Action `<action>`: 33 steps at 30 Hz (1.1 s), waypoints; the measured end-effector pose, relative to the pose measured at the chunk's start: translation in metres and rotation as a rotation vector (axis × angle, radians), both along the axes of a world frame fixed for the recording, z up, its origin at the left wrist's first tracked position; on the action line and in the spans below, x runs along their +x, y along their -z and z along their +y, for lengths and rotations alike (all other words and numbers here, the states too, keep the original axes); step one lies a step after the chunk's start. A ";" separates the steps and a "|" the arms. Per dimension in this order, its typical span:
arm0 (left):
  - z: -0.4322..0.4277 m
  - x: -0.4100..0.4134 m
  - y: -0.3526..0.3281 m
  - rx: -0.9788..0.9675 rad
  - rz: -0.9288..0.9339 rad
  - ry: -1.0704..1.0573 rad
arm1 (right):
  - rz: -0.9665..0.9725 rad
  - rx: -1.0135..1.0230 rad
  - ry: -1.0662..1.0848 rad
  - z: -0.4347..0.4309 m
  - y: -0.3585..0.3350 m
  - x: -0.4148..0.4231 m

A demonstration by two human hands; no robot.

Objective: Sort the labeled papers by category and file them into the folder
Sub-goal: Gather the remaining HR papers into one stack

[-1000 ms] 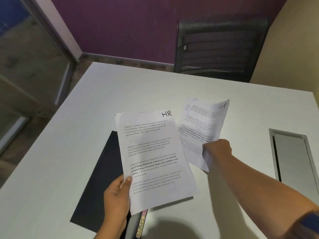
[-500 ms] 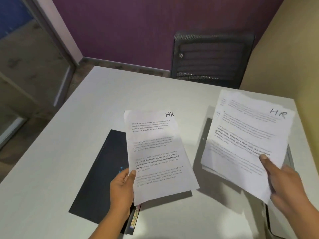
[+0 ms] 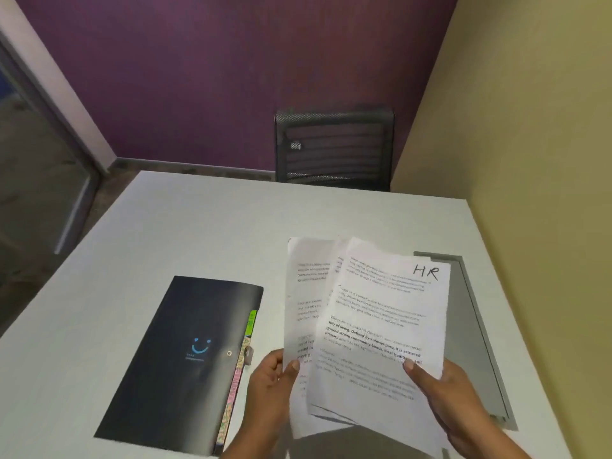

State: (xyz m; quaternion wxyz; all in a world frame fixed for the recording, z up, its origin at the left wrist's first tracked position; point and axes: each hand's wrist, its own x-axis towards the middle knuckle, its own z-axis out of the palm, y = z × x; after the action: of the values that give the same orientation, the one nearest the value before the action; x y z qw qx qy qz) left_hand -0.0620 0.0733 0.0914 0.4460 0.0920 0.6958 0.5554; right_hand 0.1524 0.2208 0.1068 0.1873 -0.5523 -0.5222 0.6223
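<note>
Papers: a fanned stack of white printed paper sheets [image 3: 374, 329] held above the near right part of the table, between both hands; the top sheet tilts to the right and bears a handwritten "HR" in its far right corner; at least two more sheets show behind it, offset to the left; printed paragraphs cover the sheets, one passage in bold
Left hand: the left hand [image 3: 270, 389] pinches the near left edge of the stack, thumb on the printed face, fingers behind; closed on the papers
Right hand: the right hand [image 3: 450, 399] grips the near right edge of the top sheets, thumb pressed on the text; closed on the papers
Folder: a black rectangular expanding file folder [image 3: 185, 359] lies flat on the table, just left of the papers; closed, with a small blue smile mark on its cover; coloured divider tabs show along its right edge
Table: a white rectangular table [image 3: 198, 226]; a grey cable hatch [image 3: 477, 342] is set into its right side, partly hidden by the papers
Beyond: a black mesh-backed office chair [image 3: 334, 149] at the far edge, against a purple wall [image 3: 231, 67]; a beige wall [image 3: 530, 127] on the right
</note>
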 end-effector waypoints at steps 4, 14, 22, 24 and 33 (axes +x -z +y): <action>0.002 0.008 -0.005 0.069 -0.023 0.009 | 0.074 0.029 -0.019 -0.008 -0.013 0.023; 0.014 0.036 -0.045 0.130 -0.058 0.066 | 0.189 0.066 -0.124 -0.017 -0.026 0.057; 0.010 0.045 -0.057 0.138 0.021 0.053 | 0.198 0.082 -0.070 -0.019 -0.028 0.067; 0.009 0.046 -0.058 0.131 0.053 0.048 | 0.167 0.095 -0.051 -0.023 -0.028 0.071; 0.012 0.048 -0.062 0.146 0.034 -0.104 | 0.113 0.100 -0.078 -0.032 -0.037 0.087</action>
State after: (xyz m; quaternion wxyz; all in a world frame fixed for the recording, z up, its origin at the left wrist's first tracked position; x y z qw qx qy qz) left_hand -0.0136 0.0855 0.1539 0.3966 0.0976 0.6649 0.6253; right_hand 0.2389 0.1884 0.1437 0.2193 -0.4858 -0.5621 0.6324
